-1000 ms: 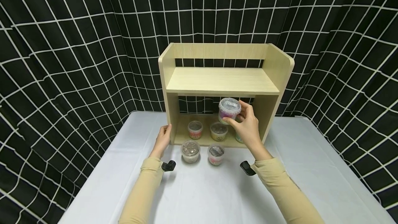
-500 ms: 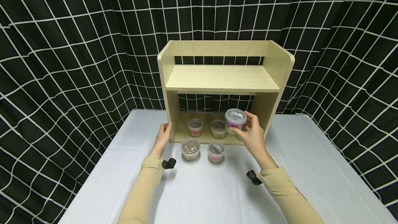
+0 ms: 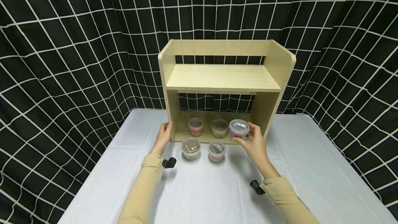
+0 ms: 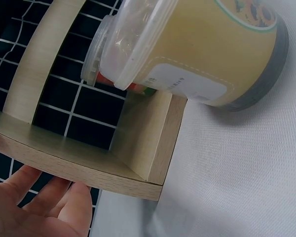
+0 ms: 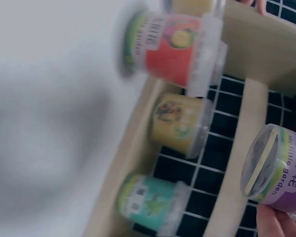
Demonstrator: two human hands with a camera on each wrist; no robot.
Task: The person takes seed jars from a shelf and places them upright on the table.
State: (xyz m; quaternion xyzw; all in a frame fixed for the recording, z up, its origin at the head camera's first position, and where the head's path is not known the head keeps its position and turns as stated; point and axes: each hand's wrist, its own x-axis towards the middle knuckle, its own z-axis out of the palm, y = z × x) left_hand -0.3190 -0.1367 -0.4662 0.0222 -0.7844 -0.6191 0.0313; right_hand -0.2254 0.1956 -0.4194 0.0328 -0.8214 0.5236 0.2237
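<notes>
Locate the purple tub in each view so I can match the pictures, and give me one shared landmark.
Head: the purple tub is right of centre, below mid-height, in the right hand.
Left wrist: not in the picture.
Right wrist: at the right edge, slightly below mid-height.
Shared landmark: the wooden shelf unit, visible in all three.

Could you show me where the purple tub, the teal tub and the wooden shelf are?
Purple tub (image 5: 282,172): right wrist view, on its printed side.
Teal tub (image 5: 152,205): right wrist view, on its printed side.
Wooden shelf (image 3: 222,76): head view, on its upper board.
</notes>
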